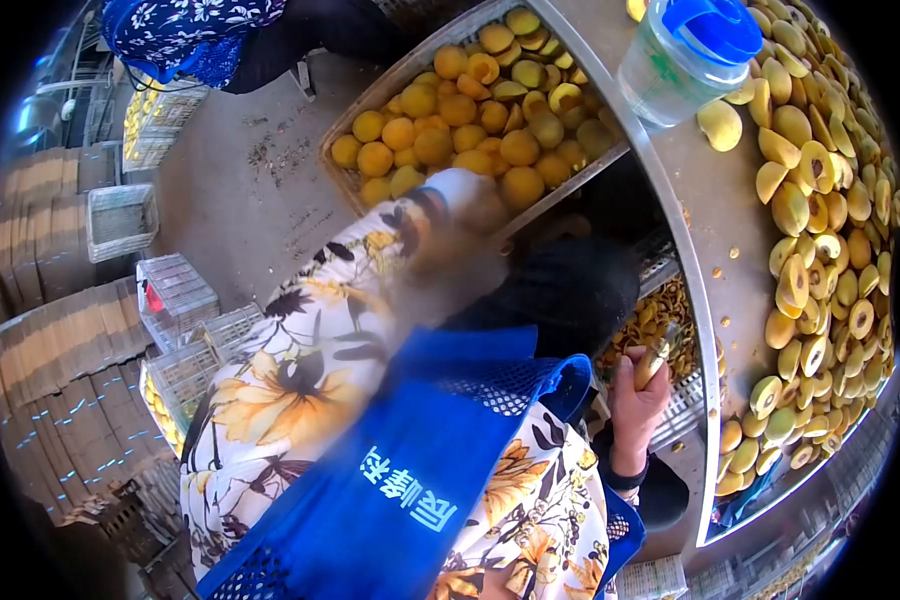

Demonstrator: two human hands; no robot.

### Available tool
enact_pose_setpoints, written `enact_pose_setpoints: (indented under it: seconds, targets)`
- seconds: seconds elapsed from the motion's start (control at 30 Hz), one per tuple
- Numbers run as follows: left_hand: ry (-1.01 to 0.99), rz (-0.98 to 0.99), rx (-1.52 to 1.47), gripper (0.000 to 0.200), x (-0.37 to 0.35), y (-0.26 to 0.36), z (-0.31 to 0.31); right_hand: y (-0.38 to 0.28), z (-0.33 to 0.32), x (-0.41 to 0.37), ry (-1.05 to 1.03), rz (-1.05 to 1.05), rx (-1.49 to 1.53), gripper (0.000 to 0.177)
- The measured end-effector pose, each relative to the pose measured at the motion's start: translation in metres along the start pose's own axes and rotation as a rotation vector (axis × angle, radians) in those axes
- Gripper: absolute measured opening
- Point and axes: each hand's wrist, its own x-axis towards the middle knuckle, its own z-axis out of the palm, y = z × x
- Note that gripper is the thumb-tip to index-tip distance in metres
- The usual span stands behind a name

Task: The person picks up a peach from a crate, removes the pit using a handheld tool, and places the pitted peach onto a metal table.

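Two hands, well apart. L hand [475,205], blurred, sits at near edge of crate [336,168] of whole peaches [440,140]; can't tell its grip. R hand [638,395] clamped on small tool [658,352] just off metal table [725,210] rim; halved peaches [820,250] heaped on tabletop.

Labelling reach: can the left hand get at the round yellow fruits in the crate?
Likely yes: the left hand is at the near rim of the open crate, round yellow fruits uncovered beside it; blur hides contact.
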Motion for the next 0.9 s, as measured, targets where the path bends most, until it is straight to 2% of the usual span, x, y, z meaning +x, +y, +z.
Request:
enact_pose_setpoints:
  seconds: [0.03,0.07,0.1,0.23,0.43,0.53,0.57,0.63,0.7,0.77,0.8,0.83,0.9]
  targets:
    - [-0.039,0.091,0.005,0.037,-0.001,0.003,-0.005,0.0,0.0,-0.004,-0.005,-0.045,-0.014,0.015]
    - [-0.077,0.005,0.025,0.038,-0.005,0.009,-0.007,0.002,0.001,-0.005,-0.007,-0.094,-0.026,0.012]
    - [-0.084,0.006,0.069,0.038,-0.006,0.015,-0.011,0.002,0.002,-0.006,-0.005,-0.141,-0.036,0.009]
    - [-0.15,-0.106,0.135,0.036,-0.023,0.049,-0.022,-0.008,0.002,-0.009,0.008,-0.158,0.019,0.01]
    - [-0.176,-0.055,0.119,0.032,-0.013,0.056,-0.007,0.008,0.001,-0.005,0.015,-0.097,-0.001,0.008]
    - [-0.293,-0.035,0.216,0.03,-0.006,0.071,-0.022,-0.008,0.0,0.002,-0.02,0.061,0.131,0.018]
    - [-0.208,-0.044,0.175,0.028,-0.001,0.064,-0.009,-0.017,-0.001,0.005,-0.066,0.119,0.239,0.018]
    - [-0.044,-0.001,0.107,0.026,0.008,0.048,0.03,-0.012,0.003,0.012,0.005,-0.206,0.119,0.02]
    - [-0.145,0.069,0.17,0.024,-0.006,0.076,-0.004,-0.013,0.01,0.01,-0.023,-0.154,0.196,0.01]
    - [-0.078,0.027,0.204,0.023,-0.017,0.085,-0.008,-0.032,-0.004,0.001,-0.141,-0.065,0.26,0.013]
    - [-0.048,0.001,0.229,0.024,-0.017,0.082,-0.006,-0.023,-0.002,-0.001,-0.059,-0.224,0.21,0.014]
    - [-0.021,-0.03,0.251,0.024,-0.013,0.084,-0.001,-0.011,-0.01,-0.003,-0.072,-0.155,0.257,0.015]
    - [-0.018,0.033,0.25,0.027,-0.019,0.087,-0.023,0.003,-0.018,-0.006,0.08,-0.28,0.201,0.015]
